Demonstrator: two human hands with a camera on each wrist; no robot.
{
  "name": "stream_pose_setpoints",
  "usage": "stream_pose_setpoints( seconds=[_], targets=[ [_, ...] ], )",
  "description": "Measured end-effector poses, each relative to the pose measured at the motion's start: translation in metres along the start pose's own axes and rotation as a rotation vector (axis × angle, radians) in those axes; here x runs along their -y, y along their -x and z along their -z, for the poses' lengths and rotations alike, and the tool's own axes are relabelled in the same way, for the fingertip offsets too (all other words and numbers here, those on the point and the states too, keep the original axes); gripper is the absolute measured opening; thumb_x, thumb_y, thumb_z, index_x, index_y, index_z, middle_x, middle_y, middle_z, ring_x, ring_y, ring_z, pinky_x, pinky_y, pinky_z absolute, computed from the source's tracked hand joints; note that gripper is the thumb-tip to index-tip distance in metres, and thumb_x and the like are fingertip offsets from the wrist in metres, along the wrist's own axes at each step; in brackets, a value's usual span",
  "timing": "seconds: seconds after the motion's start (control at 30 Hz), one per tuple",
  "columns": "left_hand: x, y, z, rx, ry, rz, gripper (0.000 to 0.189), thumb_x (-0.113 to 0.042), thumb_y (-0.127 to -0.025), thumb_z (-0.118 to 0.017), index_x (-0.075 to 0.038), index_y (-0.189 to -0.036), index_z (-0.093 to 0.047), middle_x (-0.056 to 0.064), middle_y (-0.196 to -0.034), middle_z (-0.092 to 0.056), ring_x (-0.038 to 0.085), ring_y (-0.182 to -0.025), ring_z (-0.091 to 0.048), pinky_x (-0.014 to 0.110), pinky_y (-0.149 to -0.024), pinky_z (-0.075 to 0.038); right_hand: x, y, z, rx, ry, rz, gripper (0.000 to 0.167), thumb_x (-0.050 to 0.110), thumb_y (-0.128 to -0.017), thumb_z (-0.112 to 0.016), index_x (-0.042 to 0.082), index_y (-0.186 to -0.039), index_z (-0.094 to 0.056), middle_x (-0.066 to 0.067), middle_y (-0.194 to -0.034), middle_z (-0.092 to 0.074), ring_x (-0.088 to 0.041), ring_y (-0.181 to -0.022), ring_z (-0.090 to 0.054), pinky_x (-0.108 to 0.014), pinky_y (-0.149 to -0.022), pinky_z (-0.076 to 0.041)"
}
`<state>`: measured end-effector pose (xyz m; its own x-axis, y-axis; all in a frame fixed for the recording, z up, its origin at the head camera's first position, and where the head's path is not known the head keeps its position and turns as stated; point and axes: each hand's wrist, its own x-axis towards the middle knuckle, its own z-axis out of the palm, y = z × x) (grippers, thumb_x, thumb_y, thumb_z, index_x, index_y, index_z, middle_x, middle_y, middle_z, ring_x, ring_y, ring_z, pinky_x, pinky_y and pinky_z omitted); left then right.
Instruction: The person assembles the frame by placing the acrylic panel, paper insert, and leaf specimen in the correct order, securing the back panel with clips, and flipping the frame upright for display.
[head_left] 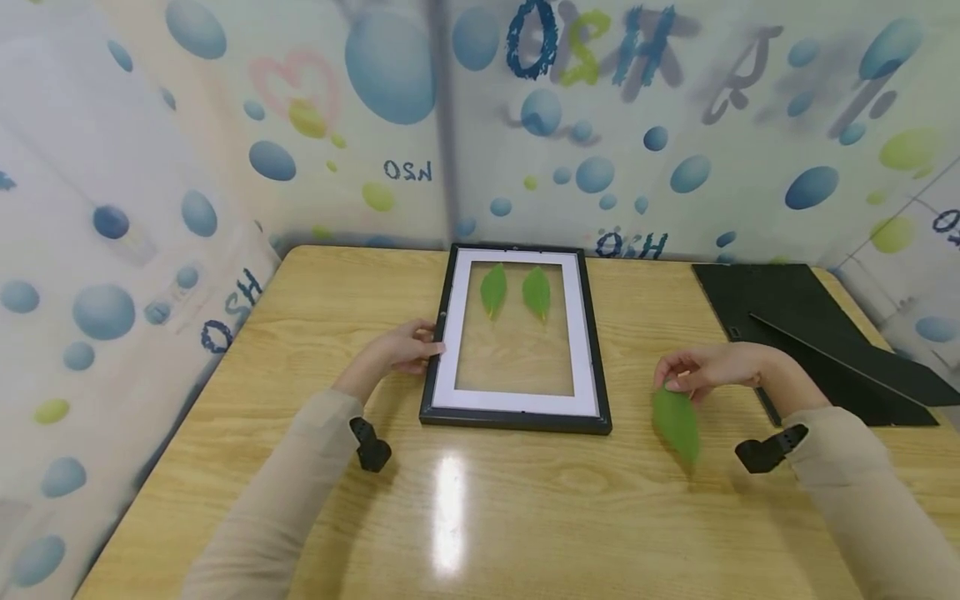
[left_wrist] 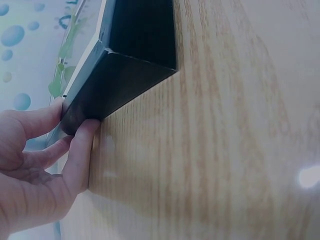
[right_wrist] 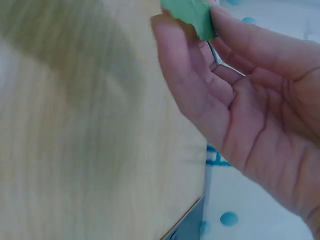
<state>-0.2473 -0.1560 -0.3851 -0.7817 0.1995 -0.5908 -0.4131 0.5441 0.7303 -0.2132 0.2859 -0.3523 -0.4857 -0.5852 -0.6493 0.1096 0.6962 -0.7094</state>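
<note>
Two cream sleeves [head_left: 262, 492] come closest, with a small black wrist camera [head_left: 371, 446] at the left cuff and another at the right. Under them is the shiny wood table [head_left: 570, 508]. Next comes a loose green leaf [head_left: 677, 427], hanging tip down, to the right of the black picture frame [head_left: 516, 421] and well apart from it. I cannot tell if its tip touches the wood. The right hand [head_left: 716, 371] pinches the top of this leaf between thumb and finger. The left hand [head_left: 397, 350] pinches the left side of the frame, with the thumb on top. The frame lies flat on the table, and a white mat [head_left: 517, 402] goes around its see-through middle. The step in hand seems to be keeping the frame steady with the loose leaf held beside it. The next move looks to call for a soft pinch, so the leaf does not rip or fold. Off to the right lies a black backing board [head_left: 765, 296] with its stand leg [head_left: 870, 358] at a slant. Inside the far part of the mat sit a left leaf [head_left: 493, 292] and a right leaf [head_left: 537, 293], not touching. At the very back is a wall [head_left: 390, 67] with blue dots and letters
</note>
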Motion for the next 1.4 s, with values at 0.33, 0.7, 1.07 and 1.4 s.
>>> stream_pose_setpoints(
  seconds=[0.33,0.7,1.07,1.4],
  targets=[
    [0.000,0.001,0.001,-0.011,0.022,0.012,0.062,-0.019,-0.092,-0.054,-0.010,-0.144,-0.021,0.017,-0.145,-0.027,0.030,-0.126,-0.041,0.039,-0.097,-0.045,0.035,-0.026,0.008,-0.092,0.039,0.058,0.027,0.016,-0.095,-0.048,-0.003,-0.114,-0.046,-0.005,-0.100,-0.052,-0.013,-0.085,-0.052,-0.034,-0.076,-0.053],
    [0.003,0.000,0.001,-0.010,0.022,-0.003,0.063,-0.021,-0.092,-0.054,-0.012,-0.144,-0.021,0.016,-0.144,-0.028,0.026,-0.119,-0.044,0.037,-0.095,-0.047,0.076,-0.068,0.013,-0.238,0.017,0.125,0.034,0.013,-0.096,-0.044,-0.006,-0.123,-0.042,-0.001,-0.096,-0.053,-0.009,-0.081,-0.051,-0.033,-0.079,-0.050],
    [0.004,-0.001,0.001,-0.012,0.046,-0.007,0.063,-0.021,-0.092,-0.054,-0.011,-0.144,-0.021,0.016,-0.144,-0.029,0.025,-0.115,-0.046,0.038,-0.097,-0.045,0.116,-0.112,0.003,-0.357,-0.037,0.141,0.039,0.006,-0.094,-0.045,-0.003,-0.132,-0.039,-0.019,-0.123,-0.048,-0.011,-0.090,-0.052,-0.032,-0.083,-0.051],
    [0.004,0.001,-0.001,-0.031,0.030,-0.013,0.061,-0.021,-0.093,-0.054,-0.012,-0.144,-0.023,0.016,-0.142,-0.030,0.024,-0.116,-0.045,0.038,-0.096,-0.046,0.131,-0.141,-0.012,-0.425,-0.086,0.111,0.044,0.003,-0.093,-0.047,-0.003,-0.135,-0.036,-0.025,-0.129,-0.047,-0.017,-0.097,-0.055,-0.033,-0.086,-0.051]
  ],
)
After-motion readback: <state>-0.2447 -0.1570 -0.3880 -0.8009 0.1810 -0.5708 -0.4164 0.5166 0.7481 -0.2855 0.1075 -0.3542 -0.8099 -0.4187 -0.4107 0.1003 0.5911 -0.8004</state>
